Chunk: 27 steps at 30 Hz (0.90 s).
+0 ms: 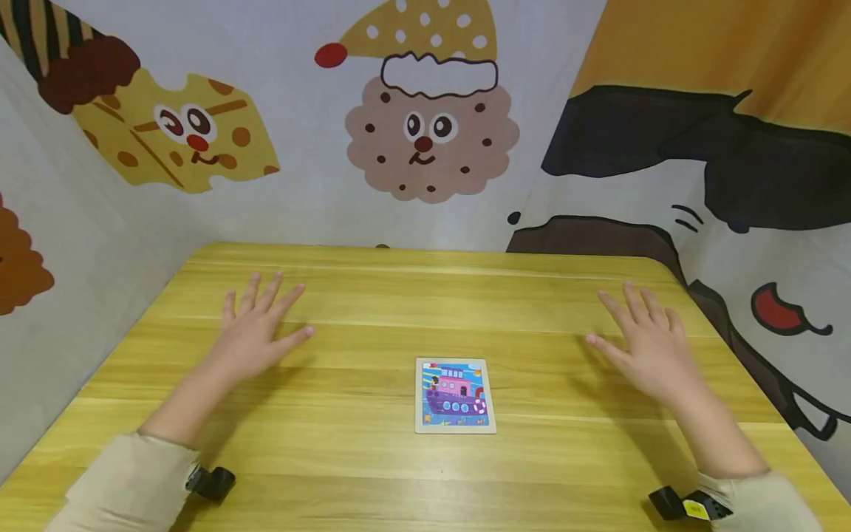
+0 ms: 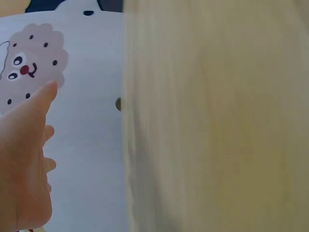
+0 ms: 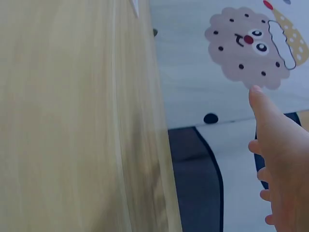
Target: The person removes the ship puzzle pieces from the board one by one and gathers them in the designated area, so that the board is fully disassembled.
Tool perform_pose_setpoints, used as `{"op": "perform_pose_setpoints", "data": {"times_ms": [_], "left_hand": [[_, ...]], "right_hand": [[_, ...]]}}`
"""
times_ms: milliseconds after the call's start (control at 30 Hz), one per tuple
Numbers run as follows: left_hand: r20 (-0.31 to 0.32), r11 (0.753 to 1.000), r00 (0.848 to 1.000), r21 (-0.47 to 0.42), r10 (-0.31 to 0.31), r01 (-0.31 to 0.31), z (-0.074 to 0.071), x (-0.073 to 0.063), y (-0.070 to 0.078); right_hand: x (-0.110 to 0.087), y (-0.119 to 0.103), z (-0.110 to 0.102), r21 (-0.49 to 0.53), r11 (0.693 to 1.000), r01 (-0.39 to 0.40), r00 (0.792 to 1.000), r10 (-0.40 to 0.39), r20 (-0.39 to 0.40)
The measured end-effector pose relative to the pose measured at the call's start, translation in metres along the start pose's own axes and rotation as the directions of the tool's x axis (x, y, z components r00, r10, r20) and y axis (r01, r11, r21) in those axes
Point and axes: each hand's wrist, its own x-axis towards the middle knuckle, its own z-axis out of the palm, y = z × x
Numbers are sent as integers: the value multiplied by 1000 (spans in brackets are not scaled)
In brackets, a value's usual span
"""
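Note:
A square picture puzzle (image 1: 455, 397) with a pale frame lies flat on the wooden table, showing a pink and purple boat on blue water. To its left, my left hand (image 1: 251, 338) is held above the table with fingers spread and nothing in it. My right hand (image 1: 648, 349) mirrors it on the other side, fingers also spread and holding nothing. Neither hand touches the puzzle. In the left wrist view the left hand (image 2: 24, 159) shows at the left edge, thumb outstretched; the right wrist view has the right hand (image 3: 282, 159) at its right edge.
The yellow wood-grain table (image 1: 372, 310) has its far edge against a hanging cloth (image 1: 299, 214) printed with cartoon food faces. Small black cameras are strapped at the left wrist (image 1: 214, 484) and the right wrist (image 1: 667, 504).

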Motion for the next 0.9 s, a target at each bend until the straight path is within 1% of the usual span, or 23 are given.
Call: {"op": "perform_pose_setpoints", "data": {"times_ms": [233,400,500,700,767,900], "left_hand": [[-46,993,998,-109,41,-46,7,1,15],[-76,978,995,-193,68,-81,13,2,29],[-83,964,994,-250,77,-95,17,3,38],[-81,925,993,-365,86,-109,26,3,58],[-85,915,992,-385,93,-118,29,4,64],[-94,905,990,-403,108,-137,37,5,74]], "right_hand": [[0,-20,3,30,998,50,998,-48,-49],[-2,-35,10,84,992,95,992,-87,-90],[-4,-44,15,136,982,129,988,-115,-106],[-7,-62,26,229,958,171,982,-149,-113],[-8,-67,29,255,950,182,981,-160,-107],[-11,-74,36,308,931,195,981,-178,-83]]}}
